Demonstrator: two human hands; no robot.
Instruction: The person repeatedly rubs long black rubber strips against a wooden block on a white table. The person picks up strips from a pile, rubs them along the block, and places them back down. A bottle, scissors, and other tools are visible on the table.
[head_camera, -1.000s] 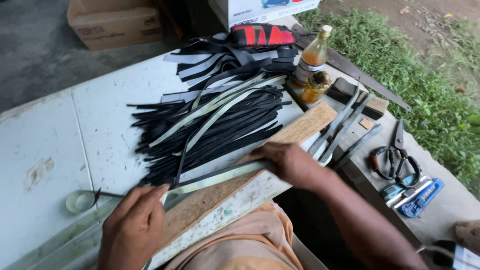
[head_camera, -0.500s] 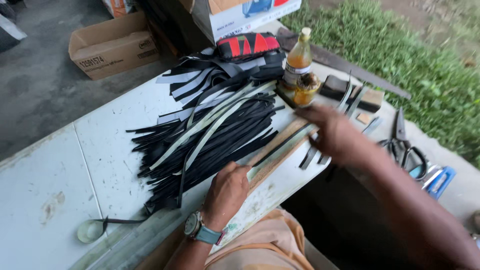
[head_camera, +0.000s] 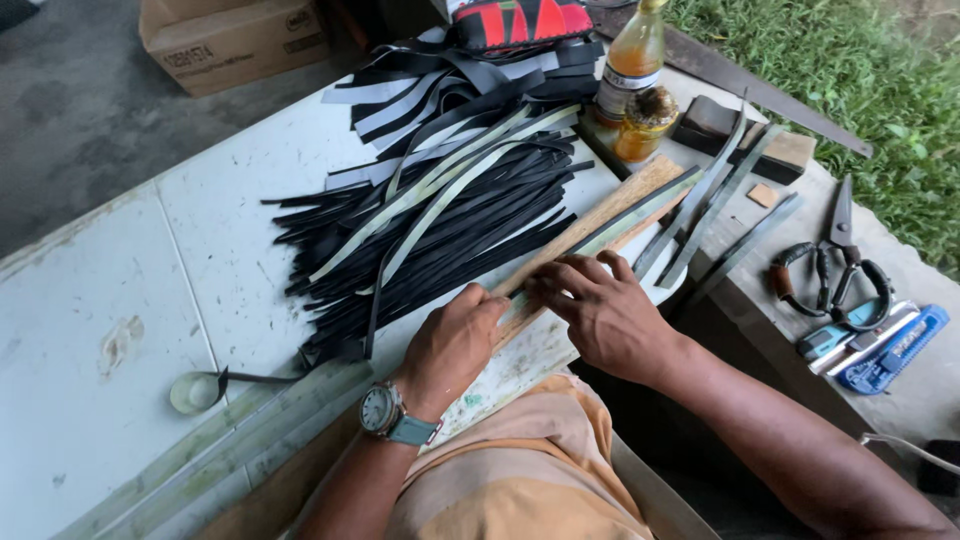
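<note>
Strip (head_camera: 640, 215) pinned on board (head_camera: 600, 215) by both hands' fingers (head_camera: 575, 275).

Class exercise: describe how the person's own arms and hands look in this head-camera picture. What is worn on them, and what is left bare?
Both forearms are bare, with no sleeves in view. The left hand has a wristwatch on its wrist: a round pale dial in a metal case on a teal strap. The right hand wears no gloves, and no ring or band is visible. An orange garment shows below, between the arms.
</note>
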